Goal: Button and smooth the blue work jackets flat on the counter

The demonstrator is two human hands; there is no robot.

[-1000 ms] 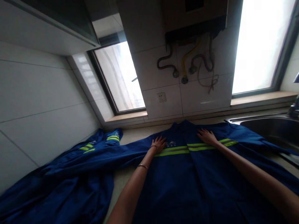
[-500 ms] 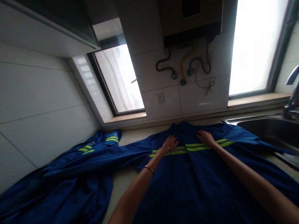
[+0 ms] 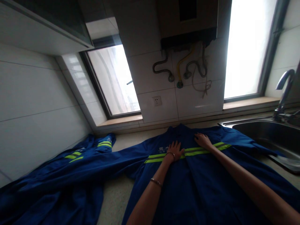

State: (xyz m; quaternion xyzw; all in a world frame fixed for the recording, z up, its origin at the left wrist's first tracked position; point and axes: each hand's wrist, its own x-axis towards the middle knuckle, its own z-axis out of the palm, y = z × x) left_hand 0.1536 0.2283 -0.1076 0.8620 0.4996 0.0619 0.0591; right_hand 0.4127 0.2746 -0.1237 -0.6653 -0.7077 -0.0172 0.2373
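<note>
A blue work jacket [image 3: 182, 187] with yellow-green reflective bands lies spread on the counter, its collar toward the wall. My left hand [image 3: 174, 151] rests on the chest by the reflective band, fingers spread, beside a small pale print. On the other side of the front, my right hand [image 3: 202, 140] lies on the cloth above the band, fingers stretched out. One sleeve [image 3: 122, 154] reaches left over a second blue garment [image 3: 70, 200] with similar bands. The other sleeve [image 3: 255, 147] extends to the sink's edge.
A steel sink [image 3: 255, 120] with a curved faucet [image 3: 284, 90] is at the right. The pale counter [image 3: 117, 193] shows between the garments. Behind are a wall socket [image 3: 157, 100], pipes and a boiler [image 3: 187, 25]. A cabinet [image 3: 44, 31] hangs at upper left.
My left hand has shifted slightly right across the chest and its fingers have spread, uncovering the small print. My right hand stays nearly in place on the jacket. The view has turned slightly right.
</note>
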